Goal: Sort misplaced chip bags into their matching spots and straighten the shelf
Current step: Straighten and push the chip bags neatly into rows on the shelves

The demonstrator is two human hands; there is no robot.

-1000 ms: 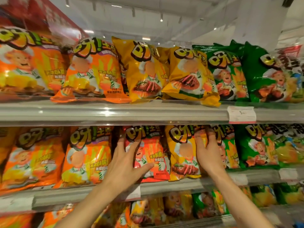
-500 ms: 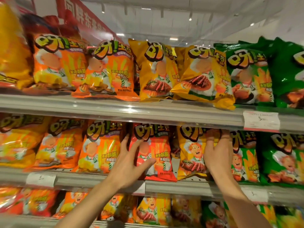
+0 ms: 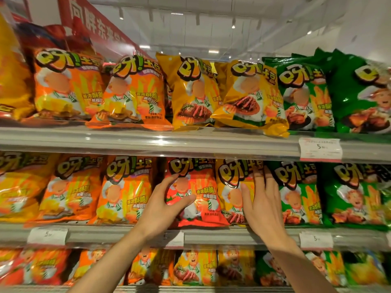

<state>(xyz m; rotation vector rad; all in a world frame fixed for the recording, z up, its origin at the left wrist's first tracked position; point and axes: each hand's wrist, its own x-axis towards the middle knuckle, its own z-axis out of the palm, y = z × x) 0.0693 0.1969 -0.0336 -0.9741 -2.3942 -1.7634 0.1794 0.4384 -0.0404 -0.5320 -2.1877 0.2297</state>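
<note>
Both bare forearms reach up and forward, the left hand (image 3: 164, 203) with fingers and thumb curled in a grip, the right hand (image 3: 262, 205) flat with fingers straight.

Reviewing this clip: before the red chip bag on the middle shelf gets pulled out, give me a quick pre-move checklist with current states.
1. Left hand grips the glossy red chip bag: ok.
2. Red bag is the odd one between the orange chip bags and the yellow chip bag: ok.
3. Right hand steadies the yellow bag, fingers flat: ok.
4. Grey shelf edge in front of the bag is free: ok.
5. Matching red row in view: cannot tell.
</note>
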